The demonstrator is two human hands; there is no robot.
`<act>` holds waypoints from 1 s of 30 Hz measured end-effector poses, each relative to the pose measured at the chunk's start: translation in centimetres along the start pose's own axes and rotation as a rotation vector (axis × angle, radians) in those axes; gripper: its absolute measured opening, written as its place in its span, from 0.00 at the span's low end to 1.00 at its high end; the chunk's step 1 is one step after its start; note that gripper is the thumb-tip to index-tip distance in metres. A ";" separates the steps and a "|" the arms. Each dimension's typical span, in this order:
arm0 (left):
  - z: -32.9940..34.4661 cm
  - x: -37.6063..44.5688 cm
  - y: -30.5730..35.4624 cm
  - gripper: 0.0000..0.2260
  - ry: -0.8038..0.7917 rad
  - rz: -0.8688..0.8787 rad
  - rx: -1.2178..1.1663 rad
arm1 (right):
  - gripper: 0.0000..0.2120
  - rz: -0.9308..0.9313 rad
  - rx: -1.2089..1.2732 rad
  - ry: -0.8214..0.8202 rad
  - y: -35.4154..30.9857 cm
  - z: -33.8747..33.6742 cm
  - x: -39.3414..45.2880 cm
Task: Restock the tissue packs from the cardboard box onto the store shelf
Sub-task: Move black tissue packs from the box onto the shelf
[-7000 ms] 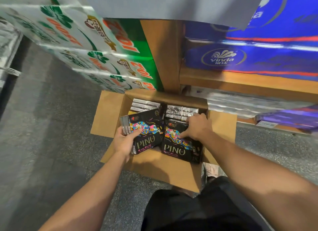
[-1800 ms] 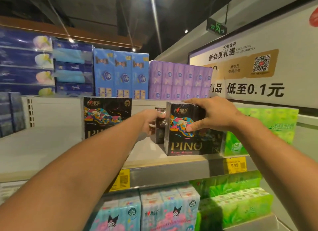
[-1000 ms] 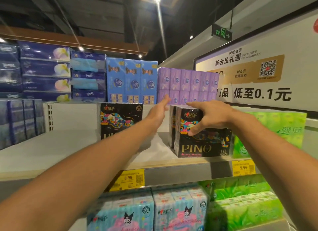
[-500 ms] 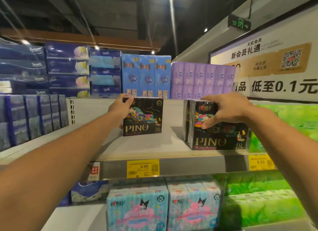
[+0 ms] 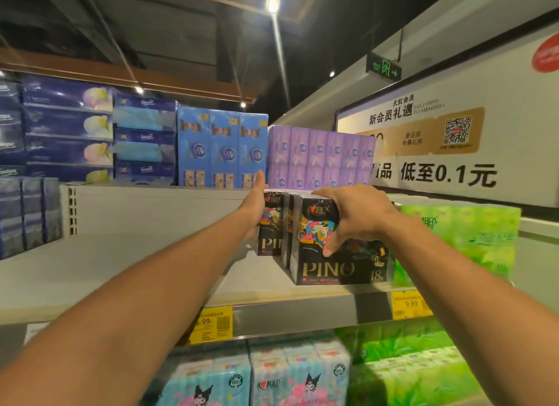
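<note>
On the shelf [image 5: 127, 272], two black PINO tissue packs stood close together, right of centre. The near pack [image 5: 332, 254] stood by the front lip, just beside the green packs [image 5: 459, 239] on its right; the far pack [image 5: 270, 224] stood behind and to the left, seeming to touch it. The right hand [image 5: 354, 215] lay over the near pack's top right corner, fingers curled onto its top and thumb pressed on its printed face, grasping it. The left hand [image 5: 255, 206] lay against the far pack's left side with fingers stretched upward, released rather than clenched, pressing flat. The cardboard box was out of view. The risks looked modest but real: the near pack stood close to the shelf edge, so a tug from the right hand as it let go could tip it forward and off. A hard push from the left hand could likely skew the far pack or shove its neighbour into the green packs, leaving the row crooked.
</note>
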State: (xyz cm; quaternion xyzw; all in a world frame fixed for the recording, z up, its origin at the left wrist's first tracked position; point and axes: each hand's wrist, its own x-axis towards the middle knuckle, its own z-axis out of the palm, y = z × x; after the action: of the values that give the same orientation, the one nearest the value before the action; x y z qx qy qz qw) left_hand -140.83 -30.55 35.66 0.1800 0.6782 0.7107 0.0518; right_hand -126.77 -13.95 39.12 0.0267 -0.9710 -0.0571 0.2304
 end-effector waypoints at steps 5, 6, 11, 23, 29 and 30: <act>0.2 1.0 0.0 0.34 -0.023 0.010 -0.035 | 0.46 -0.013 0.022 -0.002 -0.4 0.6 1.2; 0.4 1.0 0.1 0.35 -0.025 0.003 -0.043 | 0.46 -0.018 0.023 -0.006 -0.4 0.7 1.4; 3.0 1.5 -0.3 0.27 -0.068 -0.030 -0.102 | 0.50 -0.056 0.054 -0.006 0.3 1.1 2.4; 4.1 2.2 -1.5 0.31 -0.079 -0.022 -0.165 | 0.55 -0.073 0.019 0.009 1.5 1.8 2.9; 4.1 -0.2 -1.1 0.39 -0.016 -0.057 -0.116 | 0.62 -0.031 -0.073 0.157 1.0 2.4 0.5; 4.1 -1.7 -0.5 0.37 0.007 -0.035 -0.103 | 0.61 -0.029 -0.088 0.196 0.7 2.6 -0.6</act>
State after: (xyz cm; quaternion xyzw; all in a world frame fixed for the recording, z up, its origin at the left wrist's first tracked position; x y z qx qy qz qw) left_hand -138.05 -27.19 34.89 0.1627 0.6438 0.7442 0.0713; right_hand -127.45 -12.92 36.65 0.0359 -0.9400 -0.1001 0.3242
